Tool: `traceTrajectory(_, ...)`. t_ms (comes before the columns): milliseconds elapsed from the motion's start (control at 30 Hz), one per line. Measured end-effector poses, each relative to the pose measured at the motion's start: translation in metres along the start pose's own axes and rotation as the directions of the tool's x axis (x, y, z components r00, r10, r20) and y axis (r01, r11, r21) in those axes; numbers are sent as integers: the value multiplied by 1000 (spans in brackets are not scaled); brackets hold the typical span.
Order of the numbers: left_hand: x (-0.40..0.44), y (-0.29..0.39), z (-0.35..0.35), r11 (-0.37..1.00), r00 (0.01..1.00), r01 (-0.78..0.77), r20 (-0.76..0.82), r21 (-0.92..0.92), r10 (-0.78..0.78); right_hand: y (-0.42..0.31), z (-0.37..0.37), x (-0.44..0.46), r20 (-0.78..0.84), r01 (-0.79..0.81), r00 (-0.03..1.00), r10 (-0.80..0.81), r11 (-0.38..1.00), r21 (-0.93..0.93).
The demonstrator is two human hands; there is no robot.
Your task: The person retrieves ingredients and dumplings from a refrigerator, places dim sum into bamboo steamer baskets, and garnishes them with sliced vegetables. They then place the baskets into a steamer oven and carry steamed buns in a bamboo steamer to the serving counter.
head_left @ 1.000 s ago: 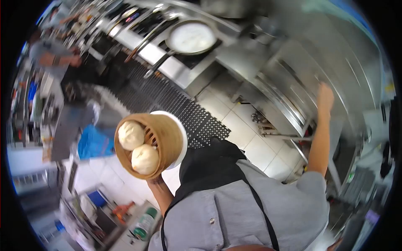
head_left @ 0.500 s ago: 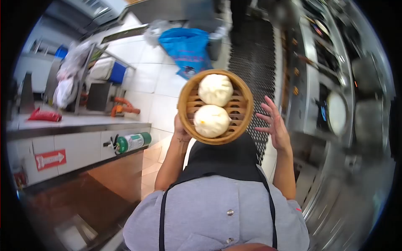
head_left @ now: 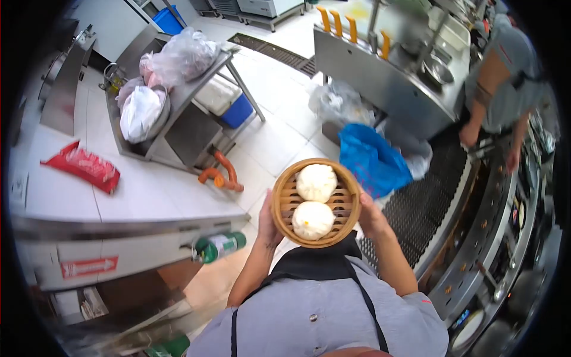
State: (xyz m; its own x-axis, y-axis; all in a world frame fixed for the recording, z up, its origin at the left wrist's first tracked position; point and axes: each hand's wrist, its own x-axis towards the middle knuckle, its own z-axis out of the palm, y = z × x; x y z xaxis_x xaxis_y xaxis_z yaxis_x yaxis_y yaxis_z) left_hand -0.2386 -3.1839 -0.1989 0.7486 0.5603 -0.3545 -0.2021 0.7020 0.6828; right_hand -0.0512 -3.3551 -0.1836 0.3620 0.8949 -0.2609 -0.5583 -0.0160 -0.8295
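Observation:
A round bamboo steamer basket (head_left: 284, 228) is held up in front of my apron. Two white steamed buns, an upper bun (head_left: 316, 182) and a lower bun (head_left: 313, 220), sit on its slats; the lower one has a small orange spot. My left hand (head_left: 267, 221) grips the left side of the basket, its fingers mostly hidden behind the rim. On the opposite side, my right hand (head_left: 371, 215) is closed on the rim, with fingertips tucked out of sight.
A tiled counter (head_left: 77, 202) with a red packet (head_left: 86, 168) lies to the left, a green cylinder (head_left: 221, 246) below it. Ahead are a metal table with plastic bags (head_left: 178, 55) and a blue bag (head_left: 373, 159). A co-worker (head_left: 505, 71) stands by the stove (head_left: 470, 262) at right.
My right hand, open and apart from the basket before, now holds its right side. The view has swung rightward, bringing a co-worker and a steel counter with yellow-handled tools into sight.

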Motion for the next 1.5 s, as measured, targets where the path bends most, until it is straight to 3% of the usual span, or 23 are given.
traceTrajectory(67, 52, 49, -9, 996, 997, -48, 58, -73, 52, -26, 7, 79, 81, -38, 996, 39, 999, -11)
traceTrajectory(133, 96, 100, -7, 989, 989, -145, -39, -23, 144, -48, 12, 163, 209, -82, 975, 78, 996, 15)
traceTrajectory(200, 145, 145, -10, 972, 972, -230, -63, -55, 227, -85, 28, 244, 249, -84, 963, 106, 992, -99)
traceTrajectory(267, 198, 180, -30, 968, 967, -246, -88, -54, 241, -112, 36, 327, 313, -143, 932, 182, 979, -145)
traceTrajectory(400, 318, 248, -41, 943, 946, -310, -143, -123, 292, -150, 39, 503, 430, -96, 887, 170, 977, -189)
traceTrajectory(533, 456, 328, -30, 925, 932, -360, -93, -124, 350, -215, 33, 658, 412, -105, 888, 202, 963, -247)
traceTrajectory(600, 529, 373, -16, 929, 934, -353, -105, -112, 342, -246, 26, 736, 371, -58, 918, 141, 972, -226)
traceTrajectory(700, 637, 431, 7, 948, 955, -296, -4, -114, 298, -298, -2, 844, 356, -107, 918, 173, 975, -196)
traceTrajectory(767, 715, 464, 21, 946, 947, -313, 49, -87, 318, -331, -22, 918, 371, -55, 920, 129, 978, -203)
traceTrajectory(833, 789, 487, 18, 939, 942, -329, 34, -99, 334, -367, -31, 976, 319, -27, 941, 111, 966, -257)
traceTrajectory(933, 900, 516, 34, 944, 946, -315, 45, -94, 320, -412, -64, 1065, 387, -4, 915, 112, 963, -269)
traceTrajectory(1000, 973, 524, 47, 943, 946, -308, 68, -126, 318, -434, -77, 1113, 243, 59, 970, 9, 961, -269)
traceTrajectory(1067, 1015, 533, 60, 944, 947, -308, 55, -114, 316, -460, -97, 1155, 309, -72, 942, 130, 979, -191)
traceTrajectory(1200, 1118, 549, 93, 958, 963, -264, 24, -110, 269, -506, -147, 1247, 335, -175, 915, 227, 968, -179)
traceTrajectory(1400, 1316, 569, 143, 979, 980, -175, 79, -102, 184, -576, -253, 1364, 266, -105, 955, 134, 987, -122)
traceTrajectory(1500, 1435, 578, 187, 996, 976, -81, 200, -31, 86, -601, -338, 1430, 173, -21, 984, 37, 996, -92)
